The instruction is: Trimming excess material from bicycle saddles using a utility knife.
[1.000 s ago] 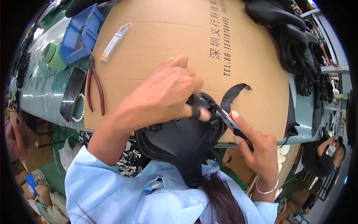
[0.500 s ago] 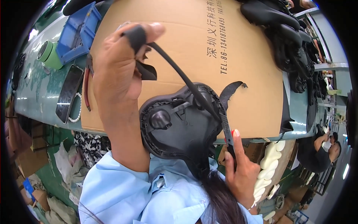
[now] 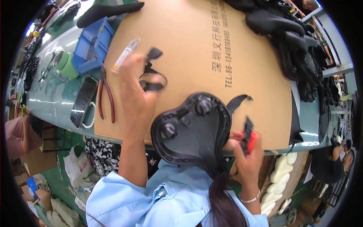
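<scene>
Fingers of the left hand [image 3: 136, 94] pinch a trimmed black strip [image 3: 151, 77], lifting it clear over the cardboard sheet [image 3: 196, 45]. Right hand [image 3: 245, 155] clasps a red-handled cutter [image 3: 247, 136] just right of the black saddle [image 3: 191, 128], which lies underside up at the near edge.

Left hand [image 3: 134, 94] motion-blurred; the thin black trimmed strip [image 3: 153, 77] it grips is partly hidden behind the fingers. Right hand [image 3: 245, 151] covers most of the small red-and-black cutting tool [image 3: 248, 137]. Black moulded saddle shell [image 3: 191, 130] hides the green worktop [image 3: 56, 98] edge.
</scene>
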Motion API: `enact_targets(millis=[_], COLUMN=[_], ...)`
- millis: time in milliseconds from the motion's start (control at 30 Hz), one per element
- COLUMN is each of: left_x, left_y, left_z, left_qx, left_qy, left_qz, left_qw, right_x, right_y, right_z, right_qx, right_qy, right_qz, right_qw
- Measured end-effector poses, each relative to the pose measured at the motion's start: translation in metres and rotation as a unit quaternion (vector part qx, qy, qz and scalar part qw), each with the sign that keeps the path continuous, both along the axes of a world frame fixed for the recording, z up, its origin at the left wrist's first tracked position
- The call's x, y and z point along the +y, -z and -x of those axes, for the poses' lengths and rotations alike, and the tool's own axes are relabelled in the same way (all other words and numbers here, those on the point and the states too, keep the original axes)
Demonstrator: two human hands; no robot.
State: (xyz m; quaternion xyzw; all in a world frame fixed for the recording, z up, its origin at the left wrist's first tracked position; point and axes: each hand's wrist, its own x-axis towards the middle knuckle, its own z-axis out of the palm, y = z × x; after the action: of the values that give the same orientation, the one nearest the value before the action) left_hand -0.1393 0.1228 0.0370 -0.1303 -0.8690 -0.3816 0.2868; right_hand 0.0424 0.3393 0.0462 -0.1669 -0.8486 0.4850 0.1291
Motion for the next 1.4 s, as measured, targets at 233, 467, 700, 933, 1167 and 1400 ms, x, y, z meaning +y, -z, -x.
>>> enact_targets(millis=[233,467,700,933,1167,1400], left_x=[0.017,0.039,0.122,0.256,0.358,0.235], left_y=[-0.002,-0.003,0.012,-0.020,0.028,-0.024], left_z=[0.041,0.207,0.075,0.162,0.219,0.246], left_qx=[-0.546,-0.328,-0.351,-0.096,0.100,-0.160], left_qy=[0.370,0.113,0.745,0.356,0.165,0.408], left_qz=[-0.181,-0.554,0.196,0.139,0.262,-0.230], left_qw=[0.730,0.757,0.532,0.919,0.946,0.869], right_x=[0.026,0.100,0.096,0.067,0.065,0.068], right_y=[-0.035,-0.012,0.031,0.045,0.052,0.056], right_z=[0.080,0.058,0.017,0.001,-0.009,-0.009], right_qx=[0.113,0.214,0.077,0.093,0.098,0.098], right_qy=[0.009,0.174,0.221,0.239,0.253,0.231], right_qz=[0.138,0.123,0.287,0.313,0.303,0.276], right_qw=[0.984,0.953,0.929,0.914,0.914,0.928])
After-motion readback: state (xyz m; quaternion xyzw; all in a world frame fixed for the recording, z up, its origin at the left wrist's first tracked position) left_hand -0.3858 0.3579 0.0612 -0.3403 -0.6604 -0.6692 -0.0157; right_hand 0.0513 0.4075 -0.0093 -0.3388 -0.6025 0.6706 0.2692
